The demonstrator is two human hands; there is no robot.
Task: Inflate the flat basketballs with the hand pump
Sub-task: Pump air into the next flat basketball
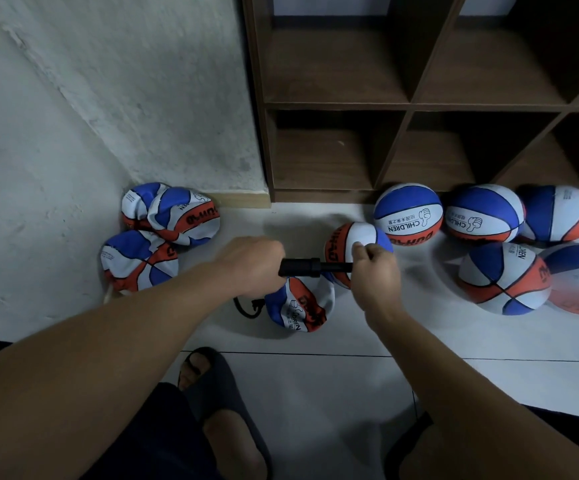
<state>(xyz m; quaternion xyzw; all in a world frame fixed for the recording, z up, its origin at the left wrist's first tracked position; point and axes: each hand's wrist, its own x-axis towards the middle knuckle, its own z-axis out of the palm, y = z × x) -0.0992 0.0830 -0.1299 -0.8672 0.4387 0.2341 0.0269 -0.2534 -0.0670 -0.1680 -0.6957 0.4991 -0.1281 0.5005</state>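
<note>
Down on the floor, just in front of the shelf unit, the hand pump lies level, its long axis running left to right between the hands. The left hand is wrapped round the barrel end; the right hand is closed on the handle end. A limp basketball sits under the pump (soft, crumpled, easy to fold), hose curling beside it. I'd judge the pump stiff and light, best held at both ends. Three more flat ones sit in the wall corner; round ones lie right.
</note>
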